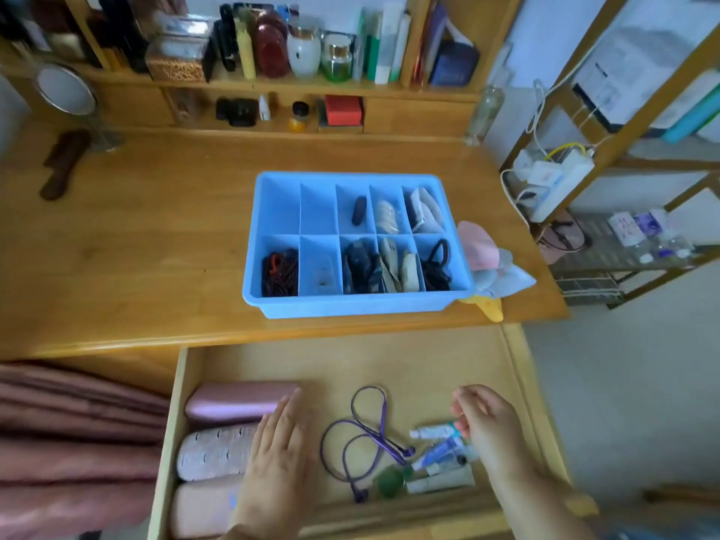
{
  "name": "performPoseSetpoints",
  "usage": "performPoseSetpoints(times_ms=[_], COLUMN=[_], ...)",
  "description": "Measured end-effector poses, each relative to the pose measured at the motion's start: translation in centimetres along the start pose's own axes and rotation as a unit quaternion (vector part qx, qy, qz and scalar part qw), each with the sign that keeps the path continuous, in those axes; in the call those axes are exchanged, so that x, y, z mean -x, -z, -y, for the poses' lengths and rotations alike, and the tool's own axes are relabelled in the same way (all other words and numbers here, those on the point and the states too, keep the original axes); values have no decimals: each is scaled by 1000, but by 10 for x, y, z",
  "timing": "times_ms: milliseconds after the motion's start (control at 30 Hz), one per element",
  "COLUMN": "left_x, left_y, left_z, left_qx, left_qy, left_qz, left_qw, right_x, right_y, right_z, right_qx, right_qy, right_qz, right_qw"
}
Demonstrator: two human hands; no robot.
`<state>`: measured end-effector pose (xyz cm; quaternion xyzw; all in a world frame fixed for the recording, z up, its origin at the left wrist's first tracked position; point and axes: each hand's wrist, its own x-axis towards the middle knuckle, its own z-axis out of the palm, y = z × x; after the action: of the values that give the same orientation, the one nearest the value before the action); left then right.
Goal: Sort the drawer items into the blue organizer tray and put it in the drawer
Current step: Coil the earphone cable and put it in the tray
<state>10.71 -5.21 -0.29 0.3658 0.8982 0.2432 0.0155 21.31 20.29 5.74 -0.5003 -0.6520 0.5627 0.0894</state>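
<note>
The blue organizer tray [350, 305] stands on the wooden desk, most of its compartments holding hair ties, clips and small packets. Below it the drawer [514, 368] is pulled open. Inside lie a purple cord [368, 426], several small tubes [438, 431], a green round item [389, 482] and three long cases [237, 401] stacked at the left. My left hand [278, 454] lies flat with straight fingers over the cases. My right hand [483, 426] hovers over the tubes with fingers loosely curled; it holds nothing that I can see.
A pink and grey cloth bundle [487, 259] lies by the tray's right side at the desk edge. A dark comb [62, 163] and a round mirror [64, 89] are at the far left. Shelves of bottles line the back. A wire rack stands to the right.
</note>
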Motion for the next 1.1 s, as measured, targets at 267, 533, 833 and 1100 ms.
performPoseSetpoints(times_ms=[267,533,833,1100], left_x=[48,50,50,27], left_y=[-45,-49,-47,6], left_z=[-12,-17,-16,-56], left_qx=[1,34,19,162], left_qy=[107,86,115,186], left_qz=[60,-1,-17,-28], left_qw=[992,996,993,969], right_x=[5,-3,-11,18], right_y=[17,-44,-68,-5], right_z=[-94,-81,-74,36], right_qx=[59,321,489,102], right_qy=[-100,101,134,98], right_qz=[30,130,167,269], right_qw=[993,933,846,953])
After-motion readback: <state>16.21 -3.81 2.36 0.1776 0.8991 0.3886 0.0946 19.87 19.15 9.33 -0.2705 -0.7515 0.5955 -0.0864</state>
